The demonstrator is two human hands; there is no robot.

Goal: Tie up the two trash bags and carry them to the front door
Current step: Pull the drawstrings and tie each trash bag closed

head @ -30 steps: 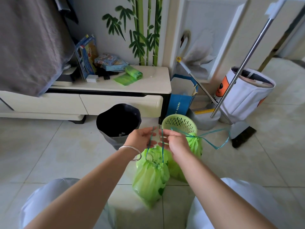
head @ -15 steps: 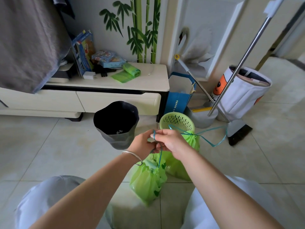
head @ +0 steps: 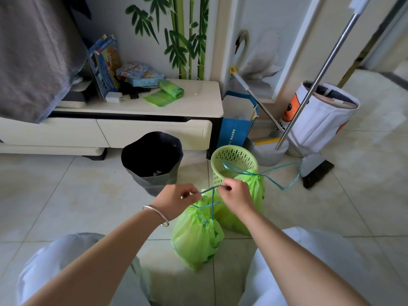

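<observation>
Head view: we pinch the near trash bag's [head: 196, 235] blue drawstring [head: 212, 203] in left hand [head: 176, 200] and right hand [head: 237, 198], now drawn apart again, strands crossed; a knot is forming. Behind, the second bag [head: 254, 191] waits beside the basket [head: 234, 160].

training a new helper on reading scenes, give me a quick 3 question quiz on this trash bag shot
1. True or false: the near green bag already sits inside the green basket.
2. Multiple choice: what do the left hand and right hand hold? A) the broom B) the bag's blue drawstring C) the roll of bags
3. Short answer: what lies on the cabinet near its front edge, in green?

Key
1. False; it stands on the floor tiles, in front of the basket.
2. B; the blue drawstring crosses between the two hands above the near bag.
3. A partly unrolled roll of green bags.
</observation>
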